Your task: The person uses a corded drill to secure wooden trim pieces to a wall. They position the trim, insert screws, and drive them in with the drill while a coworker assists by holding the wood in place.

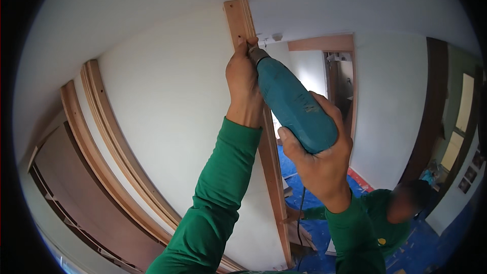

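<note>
The right hand (324,170) wraps closely around a smooth, scuffed, rounded teal drill (294,102) at the centre, its metal nose pointing to eleven o'clock beside a grooved wooden strip (235,21), where the left hand (242,78) is half-curled, its exact hold hidden, while another person (391,229) in green is at four o'clock amid crinkled blue sheeting (431,243).

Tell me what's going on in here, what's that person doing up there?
Someone in green sleeves grips a teal power drill in their right hand, with its front end up at a wooden board on the wall's edge. Their left hand is at the board, right by the drill's tip; any screw there is hidden. Lower down, another person in green reaches an arm toward the board's lower part.
</note>
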Tool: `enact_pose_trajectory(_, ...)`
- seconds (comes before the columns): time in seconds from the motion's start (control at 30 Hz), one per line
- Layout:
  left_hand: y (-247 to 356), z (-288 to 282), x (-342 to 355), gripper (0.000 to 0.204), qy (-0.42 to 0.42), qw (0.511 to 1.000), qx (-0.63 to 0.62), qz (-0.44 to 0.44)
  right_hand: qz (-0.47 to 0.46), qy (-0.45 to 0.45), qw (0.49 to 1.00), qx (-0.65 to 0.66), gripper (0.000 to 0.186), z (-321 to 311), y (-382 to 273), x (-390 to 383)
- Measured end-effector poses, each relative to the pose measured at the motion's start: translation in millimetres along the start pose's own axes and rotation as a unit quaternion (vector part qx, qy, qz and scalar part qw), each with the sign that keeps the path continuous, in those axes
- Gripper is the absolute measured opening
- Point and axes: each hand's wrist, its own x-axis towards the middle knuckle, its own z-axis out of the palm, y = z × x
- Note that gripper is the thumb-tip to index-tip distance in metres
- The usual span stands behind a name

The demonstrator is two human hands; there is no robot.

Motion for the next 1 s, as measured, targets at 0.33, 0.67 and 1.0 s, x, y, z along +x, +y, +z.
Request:
enact_pose_trajectory(0.33, 8, -14, 8, 0.037, -0.038, 0.995, -0.049, -0.082, 0.073, -0.014, 0.997, -0.006, 0.064, 9, -18, 10)
enact_pose_trajectory(0.67, -31, -35, -69, 0.095, -0.169, 0.977, -0.032, -0.128, 0.025, -0.017, 0.999, -0.031, 0.057, -1, -16, 15)
enact_pose_trajectory(1.0, -45, -33, -66, 0.095, -0.291, 0.94, -0.071, -0.16, 0.051, -0.001, 0.998, -0.047, 0.062, -2, -23, 16)
